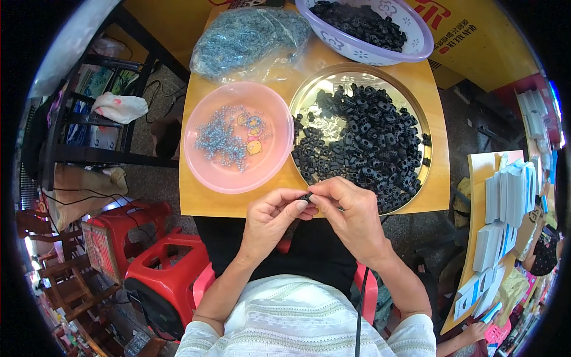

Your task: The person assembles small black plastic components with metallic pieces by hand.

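Note:
Just over the table's front edge, my left hand (272, 215) pinches a small black plastic piece (306, 198), which looks like a cord-lock part, between thumb and fingers. The thumb and forefinger of my right hand (352, 217) close on its other side; whether they hold a second tiny part is hidden. Beyond my hands, a round gold-coloured tray (316, 72) carries a heap of similar black plastic pieces (375, 131). Left of it is a pink plastic bowl (205, 169) with a loose pile of small silvery metal springs (221, 138).
At the table's (437, 178) back stand a clear bag of springs (250, 38) and a lilac basin (357, 55) with more black pieces. Red stools (169, 268) are at left. Stacked white boxes (505, 196) cover a side table at right, where another person's hand (476, 331) shows.

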Tool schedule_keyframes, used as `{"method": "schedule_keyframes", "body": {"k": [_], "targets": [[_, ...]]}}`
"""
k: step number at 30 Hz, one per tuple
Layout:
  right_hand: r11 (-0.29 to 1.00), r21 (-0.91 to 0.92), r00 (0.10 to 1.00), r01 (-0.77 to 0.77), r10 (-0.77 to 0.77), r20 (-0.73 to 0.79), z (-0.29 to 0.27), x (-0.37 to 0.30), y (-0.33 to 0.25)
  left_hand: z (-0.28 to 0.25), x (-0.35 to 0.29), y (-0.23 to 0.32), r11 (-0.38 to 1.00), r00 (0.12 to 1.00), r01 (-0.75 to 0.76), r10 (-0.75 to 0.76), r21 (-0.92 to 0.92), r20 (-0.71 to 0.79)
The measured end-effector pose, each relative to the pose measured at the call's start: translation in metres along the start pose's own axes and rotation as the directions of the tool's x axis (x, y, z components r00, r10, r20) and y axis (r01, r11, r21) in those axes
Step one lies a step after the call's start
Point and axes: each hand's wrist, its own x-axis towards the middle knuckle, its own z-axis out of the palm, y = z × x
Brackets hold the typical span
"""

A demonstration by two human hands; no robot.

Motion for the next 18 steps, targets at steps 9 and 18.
{"method": "schedule_keyframes", "body": {"k": [9, 18], "targets": [[0.998, -0.043, 0.996, 0.04, -0.043, -0.079, 0.006, 0.005, -0.002, 0.008, 0.009, 0.008, 1.0, 0.997, -0.008, 0.006, -0.023, -0.081], [0.977, -0.186, 0.992, 0.102, -0.114, -0.053, 0.014, -0.004, 0.002, 0.01, 0.008, 0.014, 0.973, 0.993, 0.1, -0.112, -0.207, -0.047]]}}
